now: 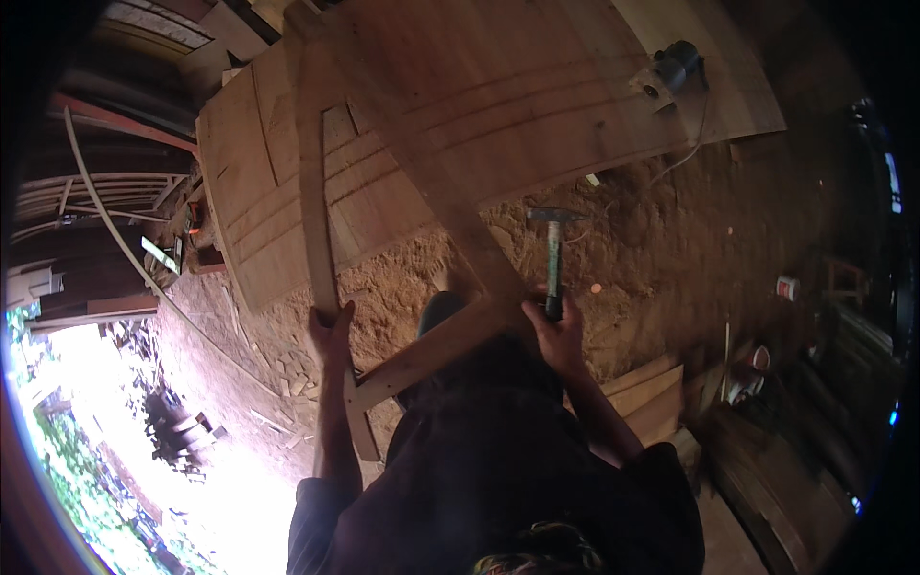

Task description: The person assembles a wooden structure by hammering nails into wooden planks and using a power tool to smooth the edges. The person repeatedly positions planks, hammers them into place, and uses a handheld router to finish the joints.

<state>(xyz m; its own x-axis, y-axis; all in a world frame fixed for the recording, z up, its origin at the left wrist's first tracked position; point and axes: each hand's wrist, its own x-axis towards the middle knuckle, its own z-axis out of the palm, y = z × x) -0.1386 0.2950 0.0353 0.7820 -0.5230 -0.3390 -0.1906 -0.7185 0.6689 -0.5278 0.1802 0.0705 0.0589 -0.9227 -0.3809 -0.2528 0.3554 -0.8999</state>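
Note:
A wooden frame [314, 211] lies in front of my body, made of two long boards that draw together at the far end and a short crosspiece [422, 356] near me. My left hand [331, 333] is closed around its left board, just above where the crosspiece joins. My right hand [559, 335] grips a hammer [554, 247] by the lower handle, the head pointing away from me. The thumb of that hand is beside the frame's right board; whether it presses on it I cannot tell.
Beyond the frame lies a large plywood sheet [537, 105], bearing a corded power tool [676, 69] at its far right. Sawdust covers the ground [642, 249]. Wood offcuts [292, 372] lie to the left, boards [647, 398] to the right. A white container [787, 287] stands farther right.

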